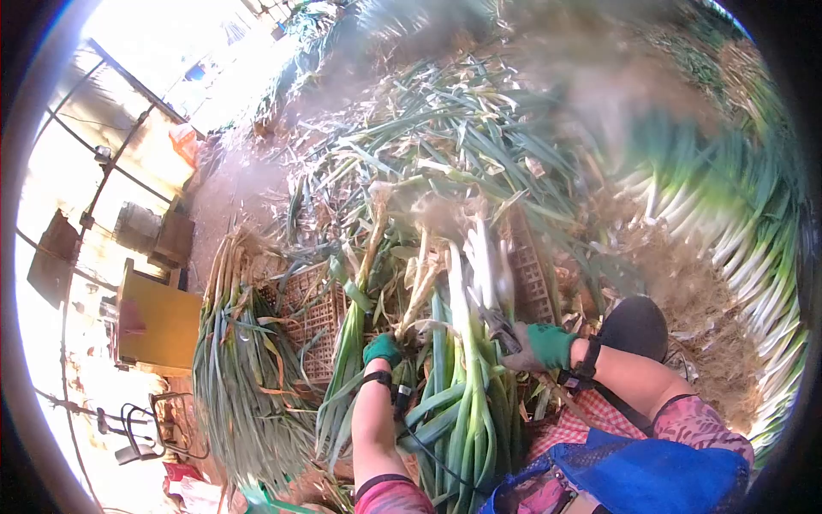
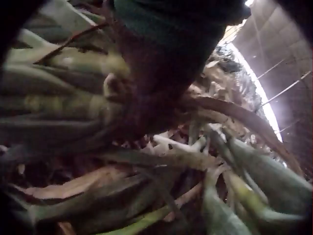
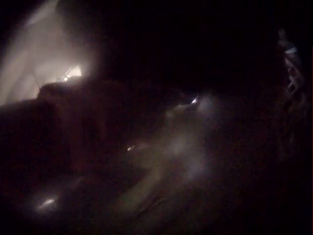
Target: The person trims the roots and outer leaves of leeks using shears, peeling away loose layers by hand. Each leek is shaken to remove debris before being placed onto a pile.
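In the head view my left hand [image 1: 383, 349], in a green glove with dark fingers, grips a yellowed stalk among large green onions. The left wrist view shows that glove [image 2: 161, 44] closed down over green and withered leaves [image 2: 58, 107]. To the right, my right hand [image 1: 541, 345], in a green and grey glove, holds pale green onions [image 1: 488, 265] near their white lower stalks, which are blurred. Their roots point away from me. More green onions [image 1: 467, 377] lie between my forearms, leaves toward my lap. The right wrist view is mostly dark.
A thick bundle of green onions [image 1: 244, 360] leans against a brown plastic crate [image 1: 317, 321] on the left. Another crate side [image 1: 531, 265] shows behind the right hand. Loose leaves [image 1: 445, 137] heap beyond. A long row of green onions [image 1: 736, 248] lines the right. A yellow box [image 1: 154, 321] stands left.
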`<action>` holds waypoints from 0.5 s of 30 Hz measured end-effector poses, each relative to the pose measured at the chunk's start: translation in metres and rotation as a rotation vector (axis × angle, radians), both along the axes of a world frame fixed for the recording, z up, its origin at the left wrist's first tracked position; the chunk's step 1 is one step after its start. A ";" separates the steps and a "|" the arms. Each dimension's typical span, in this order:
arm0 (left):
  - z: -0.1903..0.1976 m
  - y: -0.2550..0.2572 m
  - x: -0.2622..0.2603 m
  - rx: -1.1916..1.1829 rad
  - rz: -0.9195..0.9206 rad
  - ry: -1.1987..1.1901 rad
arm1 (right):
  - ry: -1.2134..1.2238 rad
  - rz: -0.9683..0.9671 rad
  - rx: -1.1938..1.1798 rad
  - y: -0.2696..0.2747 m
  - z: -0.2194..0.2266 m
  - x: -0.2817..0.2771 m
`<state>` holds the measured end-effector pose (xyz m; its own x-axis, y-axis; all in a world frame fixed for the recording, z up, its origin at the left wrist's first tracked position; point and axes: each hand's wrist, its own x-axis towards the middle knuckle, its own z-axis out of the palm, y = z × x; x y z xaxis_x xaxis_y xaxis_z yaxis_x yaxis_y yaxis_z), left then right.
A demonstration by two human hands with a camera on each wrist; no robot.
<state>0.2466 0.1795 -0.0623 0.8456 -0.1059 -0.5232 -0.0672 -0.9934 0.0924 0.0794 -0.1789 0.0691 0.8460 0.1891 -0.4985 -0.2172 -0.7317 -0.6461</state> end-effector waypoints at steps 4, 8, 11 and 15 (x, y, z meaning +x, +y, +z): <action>0.068 -0.004 -0.012 0.004 -0.156 0.058 | 0.081 0.036 0.090 -0.010 -0.006 -0.013; 0.192 -0.037 -0.008 -0.078 -0.147 0.230 | 0.089 -0.049 0.225 -0.022 0.000 -0.039; 0.235 -0.050 0.017 -0.152 -0.230 0.248 | 0.052 -0.088 0.340 -0.030 0.006 -0.053; 0.264 -0.120 0.007 -0.401 0.183 0.226 | 0.040 -0.108 0.498 -0.040 -0.035 -0.065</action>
<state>0.2536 0.0598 0.2020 0.7391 -0.1973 -0.6441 0.1704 -0.8703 0.4621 0.0149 -0.2185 0.0339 0.8561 0.3243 -0.4024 -0.3062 -0.3091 -0.9004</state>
